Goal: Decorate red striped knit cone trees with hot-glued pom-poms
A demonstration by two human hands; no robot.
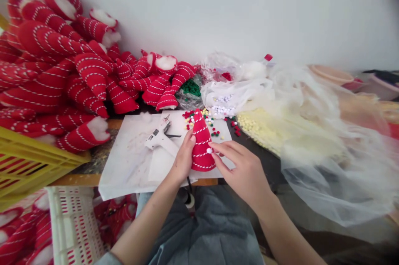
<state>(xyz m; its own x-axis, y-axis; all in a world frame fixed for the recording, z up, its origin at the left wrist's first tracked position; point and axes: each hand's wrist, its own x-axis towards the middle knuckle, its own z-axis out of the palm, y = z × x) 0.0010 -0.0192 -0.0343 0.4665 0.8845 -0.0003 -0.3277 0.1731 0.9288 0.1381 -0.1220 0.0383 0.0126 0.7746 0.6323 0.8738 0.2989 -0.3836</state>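
My left hand (184, 158) is closed round the left side of a red cone-shaped hat (202, 138) striped with white twisted cord, its tip pointing away from me. A white pompom (209, 150) sits against the hat's right side, low down. The thumb and fingertips of my right hand (241, 165) pinch at this pompom. A white glue gun (160, 137) with a black trigger lies left of the hat on white paper (124, 161). Small red, green, yellow and white pompoms (215, 133) are scattered behind and right of the hat.
Many stuffed red cones (56, 86) are heaped at the left. A yellow crate (37, 161) and a white basket (75, 223) stand at the front left. On the right, a clear bag of pale yellow pompoms (258, 130) lies under sheer plastic (327, 165). Green pompoms (190, 87) lie behind.
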